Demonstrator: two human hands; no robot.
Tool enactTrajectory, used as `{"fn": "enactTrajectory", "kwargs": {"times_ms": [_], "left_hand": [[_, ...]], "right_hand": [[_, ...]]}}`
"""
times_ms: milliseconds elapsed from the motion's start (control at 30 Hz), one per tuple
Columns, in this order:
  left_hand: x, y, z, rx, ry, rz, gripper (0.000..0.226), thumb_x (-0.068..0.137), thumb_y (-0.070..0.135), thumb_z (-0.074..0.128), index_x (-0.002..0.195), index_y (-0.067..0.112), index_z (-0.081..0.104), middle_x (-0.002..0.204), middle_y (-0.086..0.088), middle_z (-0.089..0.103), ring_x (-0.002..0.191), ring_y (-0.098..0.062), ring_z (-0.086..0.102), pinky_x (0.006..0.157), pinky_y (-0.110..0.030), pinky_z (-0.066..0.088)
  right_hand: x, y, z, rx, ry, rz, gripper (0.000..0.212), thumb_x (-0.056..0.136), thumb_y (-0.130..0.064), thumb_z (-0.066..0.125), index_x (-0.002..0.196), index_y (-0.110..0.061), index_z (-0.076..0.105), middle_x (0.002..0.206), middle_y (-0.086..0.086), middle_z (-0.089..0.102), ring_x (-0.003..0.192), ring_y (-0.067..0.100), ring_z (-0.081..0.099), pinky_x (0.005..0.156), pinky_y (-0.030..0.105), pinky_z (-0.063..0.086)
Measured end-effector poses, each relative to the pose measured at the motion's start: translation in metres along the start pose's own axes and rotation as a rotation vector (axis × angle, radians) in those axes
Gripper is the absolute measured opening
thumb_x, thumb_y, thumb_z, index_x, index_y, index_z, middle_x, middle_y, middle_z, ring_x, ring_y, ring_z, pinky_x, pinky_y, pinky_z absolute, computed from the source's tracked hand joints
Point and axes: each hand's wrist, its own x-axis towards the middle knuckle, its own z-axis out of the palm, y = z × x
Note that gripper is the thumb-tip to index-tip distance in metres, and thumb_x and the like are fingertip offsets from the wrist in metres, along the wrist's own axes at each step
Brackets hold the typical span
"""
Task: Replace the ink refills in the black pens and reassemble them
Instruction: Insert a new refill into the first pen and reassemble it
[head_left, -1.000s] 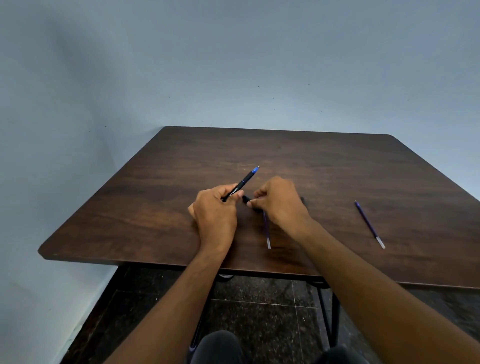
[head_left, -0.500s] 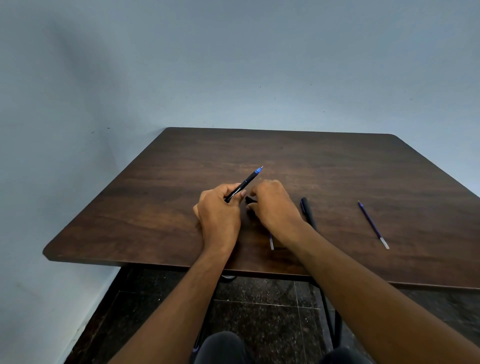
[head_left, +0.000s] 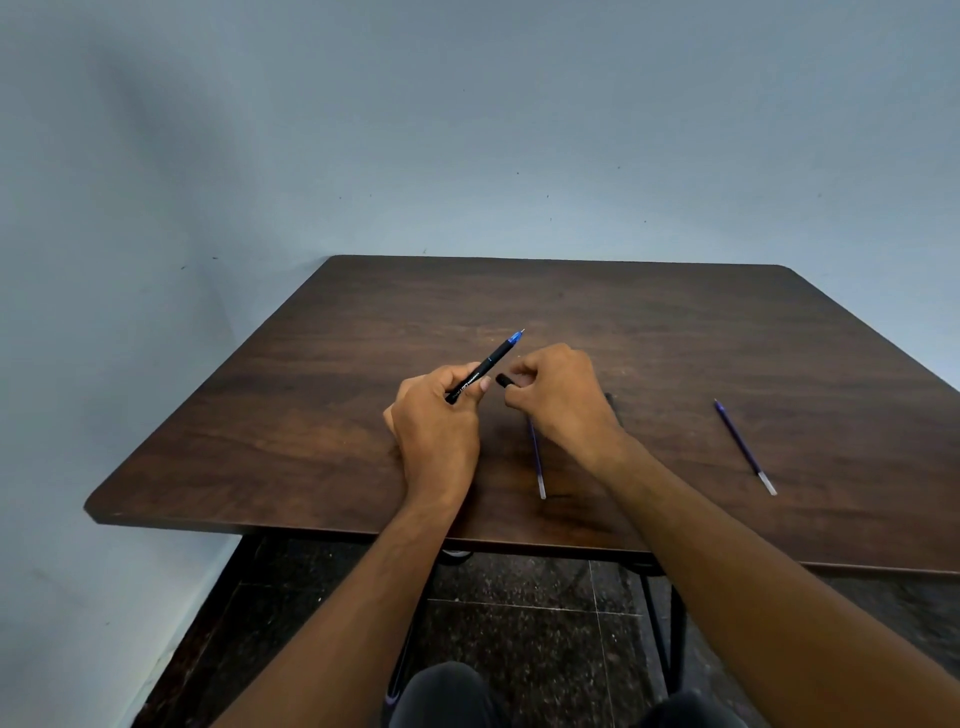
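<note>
Seated at a dark wood-grain counter (head_left: 363, 364) set against a pale blue wall (head_left: 467, 130). Left hand (head_left: 439, 421) resting near the counter's middle, fingers (head_left: 480, 385) curled and pressed around the lower half of a black pen (head_left: 485, 366). Pen tilted up and away to the right, blue tip (head_left: 514, 338) topmost, clear of the counter. Right hand (head_left: 558, 397) just beside the left, not touching it, fingers (head_left: 517, 370) bent inward and pinching a small black pen piece (head_left: 504, 380) whose rounded end pokes out toward the left thumb. Loose ink refill (head_left: 536, 460) lying on the counter under the right wrist, upper end hidden by the hand, pale end pointing toward the near edge. Second ink refill (head_left: 744, 447) flat on the counter well apart to the right, dark violet with a pale near end, slanted. Sliver of another dark object (head_left: 609, 399) showing just behind the right hand; too hidden to tell what. Dark speckled floor tiles (head_left: 519, 623) and black counter legs (head_left: 657, 634) below the near edge, with dark-clothed knees (head_left: 447, 696) at the bottom.
</note>
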Motion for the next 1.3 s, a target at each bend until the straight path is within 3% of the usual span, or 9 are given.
{"fn": "enactTrajectory", "kwargs": {"times_ms": [100, 167, 267, 400, 533, 633, 833, 1000, 1300], "left_hand": [[0.001, -0.002, 0.002, 0.005, -0.021, 0.002, 0.022, 0.085, 0.037, 0.075, 0.103, 0.048, 0.071, 0.091, 0.026, 0.071, 0.100, -0.004, 0.066, 0.096, -0.046, 0.052], [0.000, -0.004, 0.002, 0.013, -0.047, 0.005, 0.022, 0.084, 0.036, 0.077, 0.101, 0.048, 0.072, 0.090, 0.027, 0.070, 0.098, -0.004, 0.066, 0.095, -0.046, 0.052], [0.000, -0.006, 0.003, 0.005, -0.074, 0.011, 0.022, 0.083, 0.037, 0.078, 0.099, 0.051, 0.072, 0.093, 0.025, 0.073, 0.099, -0.004, 0.067, 0.094, -0.044, 0.052], [0.000, -0.008, 0.004, -0.002, -0.085, 0.011, 0.025, 0.081, 0.037, 0.079, 0.098, 0.054, 0.072, 0.093, 0.025, 0.073, 0.100, -0.006, 0.067, 0.094, -0.044, 0.052], [0.001, -0.010, 0.004, 0.007, -0.091, 0.010, 0.026, 0.081, 0.040, 0.078, 0.103, 0.050, 0.072, 0.095, 0.022, 0.074, 0.099, -0.006, 0.067, 0.094, -0.043, 0.053], [0.001, -0.008, 0.004, 0.004, -0.093, 0.006, 0.027, 0.081, 0.039, 0.078, 0.103, 0.052, 0.071, 0.096, 0.023, 0.074, 0.099, -0.005, 0.068, 0.094, -0.043, 0.053], [0.001, -0.005, 0.003, 0.011, -0.080, -0.003, 0.027, 0.080, 0.036, 0.080, 0.101, 0.051, 0.072, 0.093, 0.026, 0.073, 0.098, -0.002, 0.067, 0.094, -0.045, 0.052], [0.000, -0.004, 0.003, 0.018, -0.084, 0.003, 0.026, 0.080, 0.033, 0.081, 0.103, 0.042, 0.075, 0.092, 0.026, 0.074, 0.095, -0.001, 0.068, 0.094, -0.045, 0.053], [-0.002, 0.002, 0.000, -0.006, -0.107, 0.018, 0.030, 0.080, 0.034, 0.081, 0.104, 0.049, 0.072, 0.092, 0.029, 0.074, 0.094, 0.002, 0.069, 0.096, -0.045, 0.052]], "right_hand": [[-0.004, 0.007, -0.012, 0.074, 0.044, -0.019, 0.028, 0.082, -0.012, 0.072, 0.109, -0.006, 0.077, 0.072, -0.003, 0.065, 0.057, 0.002, 0.055, 0.053, 0.008, 0.043], [-0.007, 0.011, -0.018, 0.194, 0.081, 0.000, 0.021, 0.081, -0.011, 0.071, 0.101, -0.009, 0.079, 0.063, -0.006, 0.064, 0.048, 0.001, 0.053, 0.048, 0.008, 0.041], [-0.009, 0.018, -0.028, 0.549, 0.130, 0.139, 0.006, 0.086, -0.007, 0.070, 0.084, -0.006, 0.076, 0.061, 0.005, 0.067, 0.048, 0.010, 0.055, 0.050, 0.024, 0.050], [-0.011, 0.026, -0.037, 1.028, 0.135, 0.304, 0.007, 0.089, 0.003, 0.068, 0.089, 0.011, 0.069, 0.073, 0.021, 0.070, 0.062, 0.026, 0.065, 0.059, 0.033, 0.059], [-0.016, 0.029, -0.040, 1.249, 0.125, 0.325, 0.007, 0.091, 0.002, 0.067, 0.095, 0.007, 0.067, 0.085, 0.026, 0.073, 0.081, 0.040, 0.075, 0.075, 0.044, 0.062], [-0.018, 0.025, -0.042, 1.370, 0.127, 0.328, 0.005, 0.095, 0.002, 0.061, 0.097, 0.005, 0.064, 0.088, 0.030, 0.071, 0.085, 0.046, 0.074, 0.077, 0.049, 0.062], [-0.020, 0.019, -0.043, 1.393, 0.090, 0.322, 0.010, 0.098, 0.002, 0.056, 0.105, 0.005, 0.062, 0.102, 0.036, 0.070, 0.089, 0.045, 0.074, 0.078, 0.048, 0.063], [-0.021, 0.021, -0.039, 1.361, 0.087, 0.336, 0.014, 0.097, 0.002, 0.059, 0.109, 0.007, 0.063, 0.102, 0.035, 0.071, 0.089, 0.044, 0.075, 0.078, 0.048, 0.063], [-0.022, 0.018, -0.028, 1.271, 0.055, 0.313, 0.014, 0.095, 0.002, 0.062, 0.107, 0.010, 0.063, 0.098, 0.032, 0.072, 0.086, 0.044, 0.074, 0.078, 0.047, 0.063]]}}
